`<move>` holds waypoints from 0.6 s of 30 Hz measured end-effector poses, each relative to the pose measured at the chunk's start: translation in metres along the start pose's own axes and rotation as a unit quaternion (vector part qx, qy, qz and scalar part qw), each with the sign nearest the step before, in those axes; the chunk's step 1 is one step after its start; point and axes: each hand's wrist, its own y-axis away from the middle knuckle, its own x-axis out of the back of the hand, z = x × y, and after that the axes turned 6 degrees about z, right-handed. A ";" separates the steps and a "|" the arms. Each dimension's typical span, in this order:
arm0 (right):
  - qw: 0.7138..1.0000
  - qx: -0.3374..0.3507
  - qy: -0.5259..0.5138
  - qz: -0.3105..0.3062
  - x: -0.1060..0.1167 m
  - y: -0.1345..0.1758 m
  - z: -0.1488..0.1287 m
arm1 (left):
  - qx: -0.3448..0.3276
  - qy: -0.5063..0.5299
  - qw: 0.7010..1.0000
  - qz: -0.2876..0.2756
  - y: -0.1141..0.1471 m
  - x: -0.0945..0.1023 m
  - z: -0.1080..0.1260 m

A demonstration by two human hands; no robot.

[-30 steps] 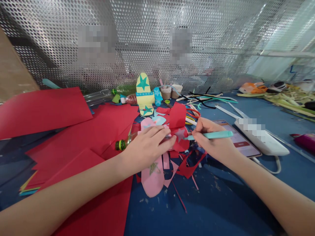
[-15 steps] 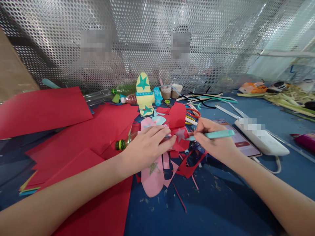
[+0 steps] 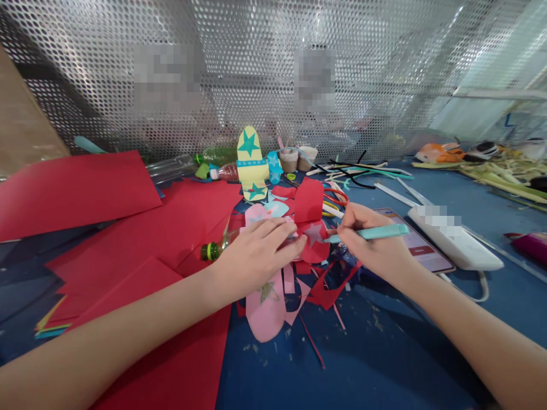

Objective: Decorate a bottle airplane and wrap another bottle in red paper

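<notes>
My left hand [image 3: 260, 250] curves over a clear plastic bottle [image 3: 224, 244] lying on its side, its green-and-yellow cap pointing left. Thumb and fingers grip around the bottle, hiding most of it. A long pink paper wing [image 3: 265, 319] with a gold star crosses beneath that hand. By the fingertips is a red paper piece [image 3: 308, 199] with a greyish star [image 3: 315, 233] on its lower part. My right hand [image 3: 363, 233] pinches a light teal marker [image 3: 384, 231], its tip at the right edge of the red paper, beside the star.
Large red paper sheets [image 3: 141, 239] cover the left side. Red and pink scraps [image 3: 331, 287] lie close in front. Behind stands a yellow paper plane shape [image 3: 250, 165] with teal stars. Scissors [image 3: 335, 196], a phone [image 3: 421, 242] and a white power bank [image 3: 457, 239] are near my right hand.
Almost nothing differs. Both hands keep their places, and the marker tip stays by the red paper's edge; the view has shifted very slightly.
</notes>
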 end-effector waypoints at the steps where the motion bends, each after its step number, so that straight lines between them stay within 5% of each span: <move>1: 1.000 0.000 0.002 0.002 0.000 0.000 0.000 | -0.001 0.001 1.000 0.001 0.000 0.000 0.000; 18: 1.000 0.001 0.020 -0.003 0.001 0.000 0.000 | -0.005 0.002 1.000 0.012 0.000 0.000 -0.001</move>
